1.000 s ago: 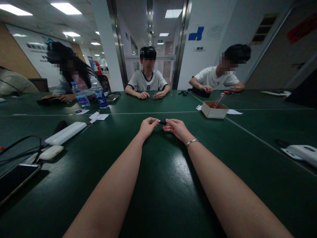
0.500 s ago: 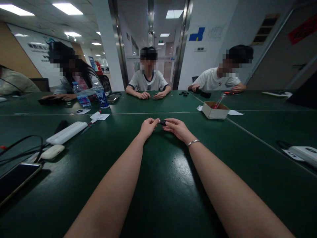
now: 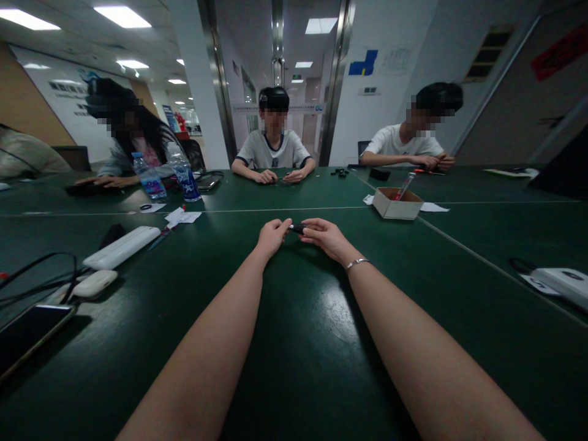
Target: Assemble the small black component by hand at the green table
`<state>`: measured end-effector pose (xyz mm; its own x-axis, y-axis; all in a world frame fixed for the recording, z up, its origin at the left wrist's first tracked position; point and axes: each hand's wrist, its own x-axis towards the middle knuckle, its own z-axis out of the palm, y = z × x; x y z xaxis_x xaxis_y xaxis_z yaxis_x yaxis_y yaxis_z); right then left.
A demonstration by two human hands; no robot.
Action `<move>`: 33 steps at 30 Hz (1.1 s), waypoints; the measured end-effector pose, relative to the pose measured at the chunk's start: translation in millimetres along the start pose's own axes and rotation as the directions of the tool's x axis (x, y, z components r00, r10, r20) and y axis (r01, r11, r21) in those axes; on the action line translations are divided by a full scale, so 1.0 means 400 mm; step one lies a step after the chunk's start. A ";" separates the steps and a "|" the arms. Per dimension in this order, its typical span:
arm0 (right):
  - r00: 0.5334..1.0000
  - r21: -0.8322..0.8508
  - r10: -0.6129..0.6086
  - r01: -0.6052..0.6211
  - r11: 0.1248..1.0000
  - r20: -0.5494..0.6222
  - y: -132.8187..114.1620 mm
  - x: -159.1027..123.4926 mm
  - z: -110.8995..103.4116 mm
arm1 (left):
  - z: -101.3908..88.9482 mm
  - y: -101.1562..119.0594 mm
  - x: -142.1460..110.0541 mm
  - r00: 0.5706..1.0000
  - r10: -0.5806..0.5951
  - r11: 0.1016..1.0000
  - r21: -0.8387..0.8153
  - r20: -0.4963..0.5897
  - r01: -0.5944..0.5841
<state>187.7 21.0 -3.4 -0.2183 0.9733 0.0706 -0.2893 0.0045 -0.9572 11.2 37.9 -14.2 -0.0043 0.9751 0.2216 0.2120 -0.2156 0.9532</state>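
Just above the green table (image 3: 303,343), both hands meet in the middle of the head view. A small black cylinder with a silver end (image 3: 297,229) spans the gap between them; its exact kind is too small to make out. The thumb and fingers of my left hand (image 3: 274,236) pinch its silver end. My right hand (image 3: 327,237), with a silver bracelet (image 3: 357,263) at the wrist, grips the black part from the other side. Fingertips hide both ends of the cylinder.
An open cardboard box (image 3: 395,207) holding a red-tipped stick stands ahead on the right. To the left lie a phone (image 3: 34,334), a white power bank (image 3: 123,247), cables and paper scraps, with two water bottles (image 3: 184,177) beyond. Several people sit across the table.
My left hand has shifted slightly left, so more of the cylinder's silver end shows between the hands. The person at right has brought both hands together over the far table edge.
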 end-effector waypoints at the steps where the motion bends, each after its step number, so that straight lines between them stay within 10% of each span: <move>1: 1.000 -0.005 -0.002 0.002 1.000 0.004 0.000 0.000 0.000 | 0.000 0.000 0.000 1.000 -0.002 1.000 0.007 -0.003 0.002; 33: 0.997 0.000 0.010 -0.010 1.000 0.073 0.001 0.003 -0.006 | -0.004 0.002 -0.007 1.000 -0.028 0.988 0.153 0.001 0.027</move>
<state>189.6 22.8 -4.2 -0.2886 0.9540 0.0816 -0.2868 -0.0048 -0.9580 9.7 35.0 -13.9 -0.0088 0.9808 0.1949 0.3590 -0.1788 0.9160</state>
